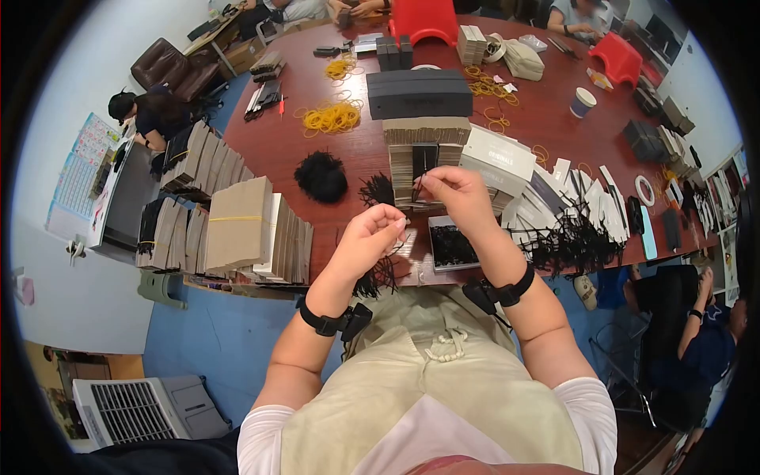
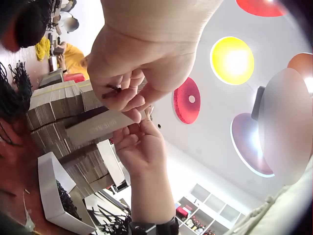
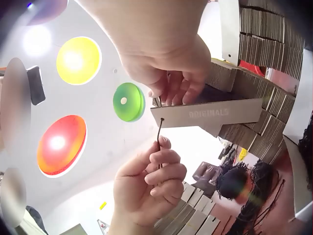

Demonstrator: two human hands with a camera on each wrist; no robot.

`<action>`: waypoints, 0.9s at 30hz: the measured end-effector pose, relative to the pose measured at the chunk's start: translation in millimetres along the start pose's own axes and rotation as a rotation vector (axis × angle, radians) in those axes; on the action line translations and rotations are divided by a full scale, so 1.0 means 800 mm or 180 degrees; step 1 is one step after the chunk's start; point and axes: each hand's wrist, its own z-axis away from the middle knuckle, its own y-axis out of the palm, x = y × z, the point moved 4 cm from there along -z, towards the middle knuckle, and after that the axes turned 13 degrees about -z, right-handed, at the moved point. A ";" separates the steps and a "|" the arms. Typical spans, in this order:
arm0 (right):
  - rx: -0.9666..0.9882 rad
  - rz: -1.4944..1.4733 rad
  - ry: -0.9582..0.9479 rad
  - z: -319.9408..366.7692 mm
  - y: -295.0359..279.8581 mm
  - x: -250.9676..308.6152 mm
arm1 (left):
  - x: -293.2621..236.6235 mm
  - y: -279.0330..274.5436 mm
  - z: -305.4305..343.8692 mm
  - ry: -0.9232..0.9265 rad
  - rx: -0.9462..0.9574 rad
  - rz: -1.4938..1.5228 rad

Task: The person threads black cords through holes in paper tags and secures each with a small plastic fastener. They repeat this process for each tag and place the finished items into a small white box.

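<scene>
A grey card printed ORIGINALS (image 3: 210,113) has a black cord (image 3: 159,132) passing through a hole near one end. Below the hole in the right wrist view, my left hand (image 3: 151,178) grips that cord with curled fingers; it is also seen in the head view (image 1: 370,241). At the card's other face, my right hand (image 3: 171,63) pinches the cord by the edge, its fingers close against the card. The right hand (image 1: 463,202) is in front of the tall card stack (image 1: 427,131). The left wrist view shows the card (image 2: 98,126) between both hands.
An open box of black cords (image 1: 453,244) sits near the table edge. Black cord bundles (image 1: 321,176) lie left of the stack, loose cords (image 1: 574,241) and white strips right. Card stacks (image 1: 237,222) fill the left side. Yellow bands (image 1: 331,116) and other people are farther back.
</scene>
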 end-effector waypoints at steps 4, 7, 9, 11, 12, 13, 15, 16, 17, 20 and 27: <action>-0.0063 -0.0486 -0.0123 0.005 0.001 0.005 | 0.006 -0.007 0.005 0.0089 -0.0141 -0.0132; 0.0102 -0.1393 0.0214 0.005 0.003 0.006 | 0.006 -0.015 0.005 0.0238 -0.0372 -0.0251; 0.0291 -0.2165 0.0389 0.007 0.000 0.009 | 0.001 -0.018 0.005 0.0147 -0.0548 0.0001; 0.0372 -0.2594 0.0501 0.009 -0.002 0.012 | -0.003 -0.023 0.006 0.0095 -0.0758 0.0055; 0.0352 -0.2638 0.0526 0.012 -0.003 0.012 | -0.004 -0.026 0.006 0.0085 -0.0876 -0.0016; 0.0331 -0.2680 0.0554 0.016 -0.003 0.012 | -0.005 -0.028 0.008 0.0074 -0.0995 -0.0085; 0.0341 -0.2798 0.0635 0.022 -0.006 0.008 | -0.004 -0.030 0.010 0.0039 -0.1128 -0.0265; 0.0342 -0.2859 0.0671 0.025 -0.008 0.005 | -0.001 -0.031 0.011 0.0074 -0.1131 -0.0339; 0.0454 -0.3015 0.0690 0.026 -0.008 0.003 | 0.000 -0.031 0.012 0.0110 -0.1134 -0.0414; 0.0662 -0.3055 0.0763 0.031 -0.007 0.004 | -0.019 -0.024 0.019 0.0505 -0.1132 -0.1029; 0.0242 -0.0844 0.0427 0.040 0.022 0.027 | -0.107 0.014 0.028 0.2444 -0.1263 -0.3102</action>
